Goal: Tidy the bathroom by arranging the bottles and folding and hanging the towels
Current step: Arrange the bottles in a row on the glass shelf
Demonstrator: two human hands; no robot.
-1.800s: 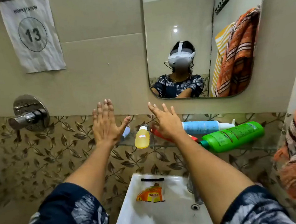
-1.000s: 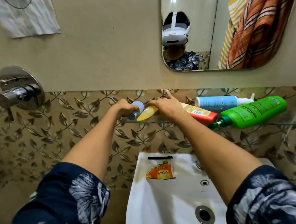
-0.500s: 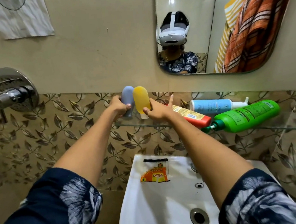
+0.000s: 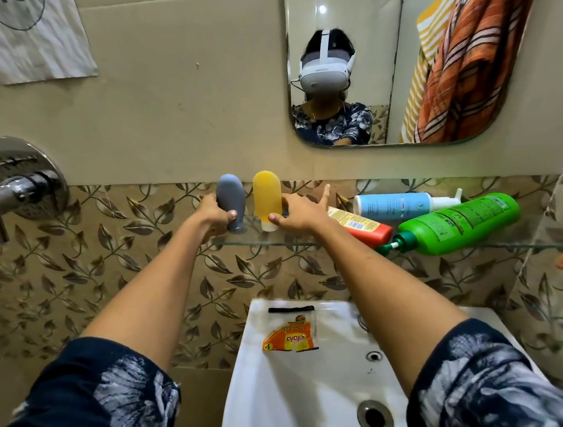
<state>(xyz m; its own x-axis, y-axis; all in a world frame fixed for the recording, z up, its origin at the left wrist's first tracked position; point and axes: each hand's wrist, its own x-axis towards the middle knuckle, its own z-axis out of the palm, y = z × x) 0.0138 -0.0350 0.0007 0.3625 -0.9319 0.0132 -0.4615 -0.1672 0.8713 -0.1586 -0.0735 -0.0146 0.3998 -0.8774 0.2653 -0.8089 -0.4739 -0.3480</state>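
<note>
Change: a moment ago both small bottles were lifted and tipped in the hands; now they stand upright, caps down, on the glass shelf [image 4: 269,242].
Landmark: the glass shelf, a thin clear ledge fixed to the leaf-patterned tile wall, above the white washbasin [image 4: 289,384].
Bottle count: five on the shelf, two standing and three lying.
Green pump bottle [image 4: 460,223]: the largest, bright green with a printed label, lying on its side at the shelf's right end, pump pointing toward the shelf's middle.
Blue bottle [image 4: 396,204]: pale blue with a white pump, lying behind the green one, against the wall.
Red bottle [image 4: 364,226]: red with a yellow label, lying slantwise at the shelf's middle, partly hidden by the right wrist.
Yellow squeeze bottle [image 4: 267,197]: translucent amber, rounded top, white cap down on the shelf's left part.
Grey squeeze bottle [image 4: 230,199]: matte blue-grey, same shape, just left of the yellow one, not touching it.
Hands: two.
Left hand [image 4: 213,216]: fingers and thumb wrapped round the grey bottle's lower half.
Right hand [image 4: 299,211]: thumb pressed to the yellow bottle near its cap, the fingers behind it, index finger stretched out away from it.
Towels: two in the mirror [image 4: 396,64] above the shelf, an orange striped towel [image 4: 464,58] draped over a yellow striped towel [image 4: 428,71].
Sachet: one orange sachet [image 4: 291,332] on the basin's back rim, below the shelf.
</note>
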